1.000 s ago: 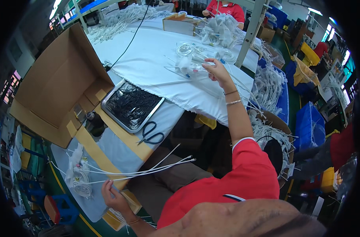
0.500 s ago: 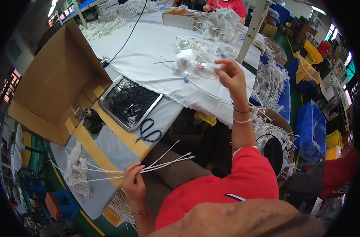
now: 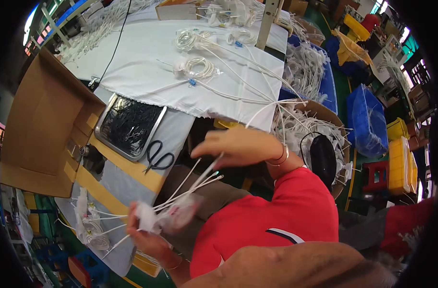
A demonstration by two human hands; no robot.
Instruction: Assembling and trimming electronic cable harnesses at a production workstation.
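Note:
My left hand [image 3: 150, 240] is closed around several white cables [image 3: 183, 194], low at the front edge of the table. A clear plastic bag with a coiled white cable [image 3: 173, 215] is in that hand too, smeared by motion. My right hand [image 3: 238, 146], also blurred, is in front of my body, closed on a white cable [image 3: 207, 174] that runs down to the bagged coil. Its fingertips are hard to make out. On the table's left corner lies another bagged white cable coil [image 3: 96, 234], whose cables lead toward my left hand.
A metal tray [image 3: 159, 126] of black ties stands beside black-handled scissors [image 3: 159, 161]. An open cardboard box [image 3: 41, 129] is at the left. Bagged coils [image 3: 199, 68] lie on the white cloth [image 3: 147, 62]. At the right are a carton of cables [image 3: 295, 127] and blue bins [image 3: 367, 120].
My right hand has come down from above the white cloth toward my body. The bagged coil it held is now at my left hand. The view has shifted to the right.

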